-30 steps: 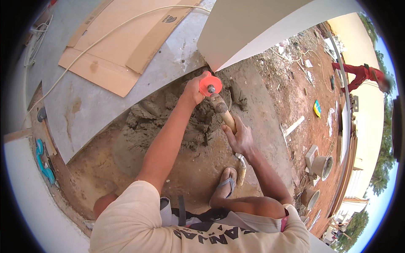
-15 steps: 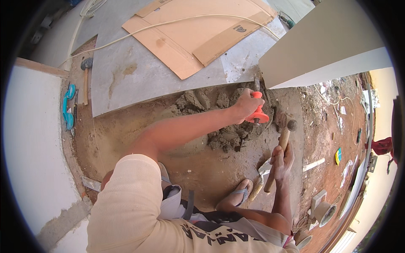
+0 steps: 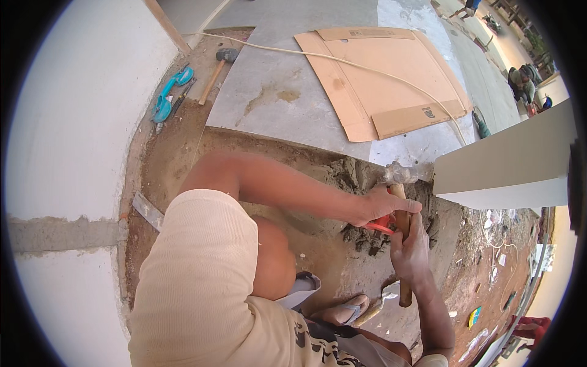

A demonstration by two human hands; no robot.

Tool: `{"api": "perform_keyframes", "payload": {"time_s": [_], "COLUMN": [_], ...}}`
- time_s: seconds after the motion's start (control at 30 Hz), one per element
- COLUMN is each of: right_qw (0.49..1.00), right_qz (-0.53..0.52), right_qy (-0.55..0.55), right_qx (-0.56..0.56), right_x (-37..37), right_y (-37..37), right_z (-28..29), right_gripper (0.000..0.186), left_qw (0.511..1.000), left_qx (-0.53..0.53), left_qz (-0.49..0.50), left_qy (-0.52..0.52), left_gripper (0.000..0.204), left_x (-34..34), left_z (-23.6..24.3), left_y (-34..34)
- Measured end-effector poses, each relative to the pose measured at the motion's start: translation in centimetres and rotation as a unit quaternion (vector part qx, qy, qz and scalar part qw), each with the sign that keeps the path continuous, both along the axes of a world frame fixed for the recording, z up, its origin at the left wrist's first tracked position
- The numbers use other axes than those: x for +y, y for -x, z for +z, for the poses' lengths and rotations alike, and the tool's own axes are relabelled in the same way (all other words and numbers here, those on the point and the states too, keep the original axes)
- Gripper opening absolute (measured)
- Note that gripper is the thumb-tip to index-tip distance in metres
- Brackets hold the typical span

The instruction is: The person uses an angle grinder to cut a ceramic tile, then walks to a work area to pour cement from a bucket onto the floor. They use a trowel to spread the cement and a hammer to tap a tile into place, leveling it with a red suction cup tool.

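Hammer [image 3: 401, 220] right of frame centre, handle gripped by fingers of right hand [image 3: 411, 254]. Left hand [image 3: 379, 206] just beside, fingers clenched round red chisel [image 3: 380, 227], partly hidden. Hands crowd together; a misaimed swing could probably hit left knuckles or chip white post [image 3: 501, 177], upper right.

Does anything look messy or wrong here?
Yes, a little. A brown smear on the grey slab, left of the flattened cardboard, looks like something spilled. The white wall also has a rough grey band across it, so it looks unfinished.
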State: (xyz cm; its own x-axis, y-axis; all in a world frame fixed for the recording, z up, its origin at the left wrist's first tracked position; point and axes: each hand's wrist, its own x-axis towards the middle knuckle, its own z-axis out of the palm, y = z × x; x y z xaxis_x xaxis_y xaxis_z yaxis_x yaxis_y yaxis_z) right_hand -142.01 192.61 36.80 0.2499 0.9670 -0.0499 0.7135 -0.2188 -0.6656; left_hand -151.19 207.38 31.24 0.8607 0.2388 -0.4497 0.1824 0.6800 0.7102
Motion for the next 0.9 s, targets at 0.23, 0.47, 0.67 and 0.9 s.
{"api": "perform_keyframes", "payload": {"time_s": [0.23,0.47,0.67,0.9], "right_qw": [0.981,0.992,0.973,0.95], "right_qz": [0.183,0.076,-0.073,-0.12], "right_qy": [-0.042,0.098,0.218,0.284], "right_qx": [-0.055,0.018,0.0,0.044], "right_x": [5.5,1.3,-4.7,-13.9], "right_y": [5.7,1.0,-5.5,-9.9], "right_z": [1.3,-1.3,-6.8,-14.4], "right_gripper": [0.066,0.068,0.059,0.051], "left_qw": [0.981,0.917,0.795,0.608], "left_qx": [0.153,0.191,0.388,0.652], "left_qz": [0.12,0.308,0.385,0.268], "left_qy": [-0.025,-0.168,-0.264,-0.365], "left_gripper": [0.032,0.029,0.032,0.04], "left_x": [5.6,14.6,19.4,18.9], "left_z": [-0.5,-2.5,-6.0,-8.7], "left_y": [9.2,26.2,44.2,62.5]}}
